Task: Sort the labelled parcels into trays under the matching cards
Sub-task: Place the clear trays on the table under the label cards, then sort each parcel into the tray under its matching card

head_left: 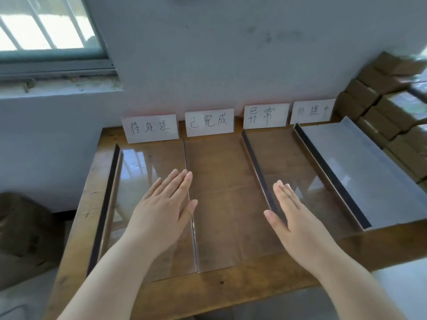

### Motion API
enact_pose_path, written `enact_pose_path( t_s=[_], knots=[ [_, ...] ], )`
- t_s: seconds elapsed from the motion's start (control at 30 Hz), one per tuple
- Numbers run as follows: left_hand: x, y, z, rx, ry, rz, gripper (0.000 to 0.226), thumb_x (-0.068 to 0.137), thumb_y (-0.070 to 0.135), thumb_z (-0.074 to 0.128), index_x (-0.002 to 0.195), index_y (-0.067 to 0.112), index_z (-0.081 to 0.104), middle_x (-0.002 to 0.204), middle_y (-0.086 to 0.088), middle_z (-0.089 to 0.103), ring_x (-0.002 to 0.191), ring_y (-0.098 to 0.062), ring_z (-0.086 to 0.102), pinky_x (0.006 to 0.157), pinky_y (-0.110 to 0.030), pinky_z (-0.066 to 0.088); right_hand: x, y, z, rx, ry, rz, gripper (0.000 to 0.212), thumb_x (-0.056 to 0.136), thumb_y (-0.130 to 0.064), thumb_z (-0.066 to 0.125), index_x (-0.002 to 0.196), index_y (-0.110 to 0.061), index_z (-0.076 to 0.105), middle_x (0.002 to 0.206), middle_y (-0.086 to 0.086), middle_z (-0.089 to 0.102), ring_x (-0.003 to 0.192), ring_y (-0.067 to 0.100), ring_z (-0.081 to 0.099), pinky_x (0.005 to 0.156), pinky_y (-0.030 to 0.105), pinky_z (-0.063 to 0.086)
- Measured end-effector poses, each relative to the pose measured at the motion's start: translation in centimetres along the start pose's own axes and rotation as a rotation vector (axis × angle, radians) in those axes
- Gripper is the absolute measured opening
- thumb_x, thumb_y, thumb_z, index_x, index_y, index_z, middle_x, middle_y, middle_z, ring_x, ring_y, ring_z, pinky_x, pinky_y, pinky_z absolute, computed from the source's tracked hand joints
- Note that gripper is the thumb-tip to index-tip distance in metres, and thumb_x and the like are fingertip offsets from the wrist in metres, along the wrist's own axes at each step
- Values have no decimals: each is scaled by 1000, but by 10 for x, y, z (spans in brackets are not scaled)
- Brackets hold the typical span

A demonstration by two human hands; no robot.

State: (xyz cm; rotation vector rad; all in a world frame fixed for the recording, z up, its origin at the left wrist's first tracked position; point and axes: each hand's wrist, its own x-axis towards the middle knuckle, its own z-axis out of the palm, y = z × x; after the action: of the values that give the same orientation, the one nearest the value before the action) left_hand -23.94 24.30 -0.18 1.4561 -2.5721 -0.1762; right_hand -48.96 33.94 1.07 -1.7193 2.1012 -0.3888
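Several clear trays lie side by side on a wooden table (76,227). Behind each stands a white handwritten card: 待处理 (150,128), 已完成 (209,122), 异常 (265,116), 处理中 (312,111). My left hand (161,209) hovers flat, fingers straight, over the leftmost tray (129,181) near its right wall. My right hand (293,215) is flat too, above the dark wall between the second tray (221,204) and third tray (300,162). The rightmost tray (360,172) looks grey. All trays hold nothing. Brown cardboard parcels (388,107) are stacked at the far right.
A grey wall rises behind the cards, with a barred window (46,31) at upper left. A brown sack or box (25,229) sits on the floor left of the table. The parcel stack runs along the table's right side against the wall.
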Motion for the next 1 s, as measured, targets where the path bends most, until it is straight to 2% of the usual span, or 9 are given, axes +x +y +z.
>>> enact_pose_path(
  t_s=[0.1,0.23,0.33,0.5,0.73,0.83,0.9,0.97,1.0],
  knots=[
    [9,52,-5,-8,30,21,67,80,60,-12,140,31,-18,149,19,-14,137,3,-20,111,-21,-13,-20,36,-34,-9,28,23,74,84,-59,22,149,-35,-4,140,-29,-15,131,-8,-12,104,15,7],
    [15,140,4,-60,65,77,65,84,60,-10,142,31,-16,151,19,-11,140,2,-17,112,-20,-12,-56,97,-83,-9,71,87,79,78,-61,20,148,-37,-6,151,-25,-11,139,-4,-6,106,14,10],
    [23,205,13,-85,94,126,66,84,60,-12,143,30,-12,152,18,-5,141,1,-12,111,-21,-10,-82,145,-112,-11,75,156,80,77,-60,17,149,-33,-6,155,-20,-7,137,-5,-8,106,13,10],
    [34,287,19,-90,97,150,69,78,61,-17,140,32,-17,148,19,-13,137,3,-17,108,-18,-15,-113,205,-147,6,89,171,85,75,-59,19,151,-27,-1,156,-19,-5,140,-3,-8,109,15,8],
    [43,349,27,-77,48,212,73,74,64,-27,139,33,-17,154,15,-6,140,-1,-12,112,-23,-9,-140,244,-179,13,179,115,81,78,-57,20,150,-29,0,144,-27,-10,135,-9,-11,106,10,2],
    [54,366,32,-72,23,238,70,73,62,-23,137,33,-21,153,16,-9,140,-1,-14,111,-22,-11,-143,256,-187,30,200,122,79,79,-59,20,149,-31,-2,142,-30,-13,133,-10,-11,115,19,18],
    [64,378,35,-88,1,253,71,72,62,-22,137,33,-21,150,18,-13,138,1,-17,109,-20,-13,-142,265,-195,37,205,135,78,80,-59,22,149,-32,-1,141,-33,-13,135,-9,-10,114,27,30],
    [79,389,41,-98,-16,269,73,71,63,-23,137,33,-21,145,19,-17,136,2,-19,108,-18,-15,-138,277,-204,41,228,140,76,80,-58,23,149,-34,-1,141,-34,-12,138,-9,-9,113,27,30],
    [88,395,45,-102,-18,278,73,71,63,-23,137,32,-21,144,20,-17,135,3,-20,107,-18,-15,-135,283,-210,37,245,132,76,80,-58,23,148,-35,-1,142,-34,-11,135,-12,-11,114,21,26]
  ],
)
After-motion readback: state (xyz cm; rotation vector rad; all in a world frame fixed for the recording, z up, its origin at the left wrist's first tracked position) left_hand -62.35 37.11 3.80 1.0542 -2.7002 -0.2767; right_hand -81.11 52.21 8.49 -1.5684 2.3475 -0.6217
